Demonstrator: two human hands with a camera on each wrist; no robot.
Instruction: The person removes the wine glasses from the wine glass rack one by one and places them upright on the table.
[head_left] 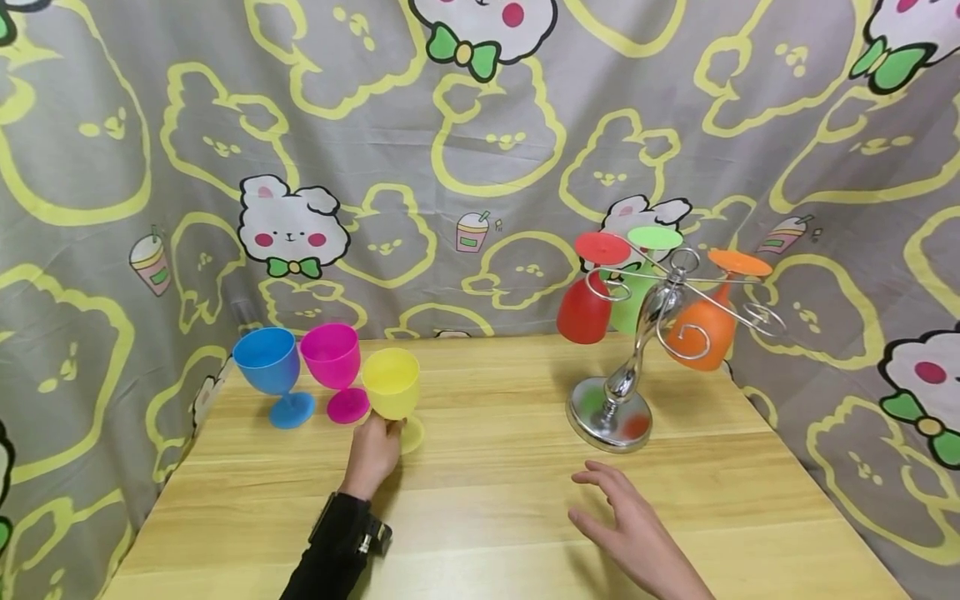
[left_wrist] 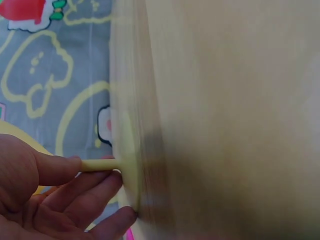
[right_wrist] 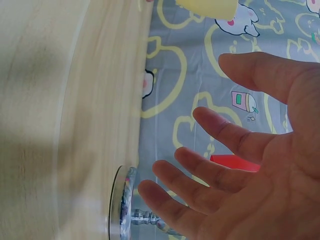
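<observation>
My left hand (head_left: pixel 375 450) pinches the stem of a yellow plastic goblet (head_left: pixel 392 385) at the left of the table. In the left wrist view, thumb and fingers close round the thin yellow stem (left_wrist: pixel 100 164), beside its foot. A pink goblet (head_left: pixel 332 357) and a blue goblet (head_left: pixel 267 360) stand upright just left of it. My right hand (head_left: pixel 630 525) hovers over the front right of the table, fingers spread and holding nothing. Behind it stands a chrome goblet rack (head_left: pixel 628 375), where a red goblet (head_left: pixel 585 308), a green goblet (head_left: pixel 637 300) and an orange goblet (head_left: pixel 702 332) hang upside down.
The pale wooden table (head_left: pixel 480 500) reaches back to a grey patterned curtain (head_left: pixel 510 275), which also closes in both sides. Curled wire arms (head_left: pixel 761 317) stick out from the rack's top. Its round base (right_wrist: pixel 122 202) shows beyond the fingers in the right wrist view.
</observation>
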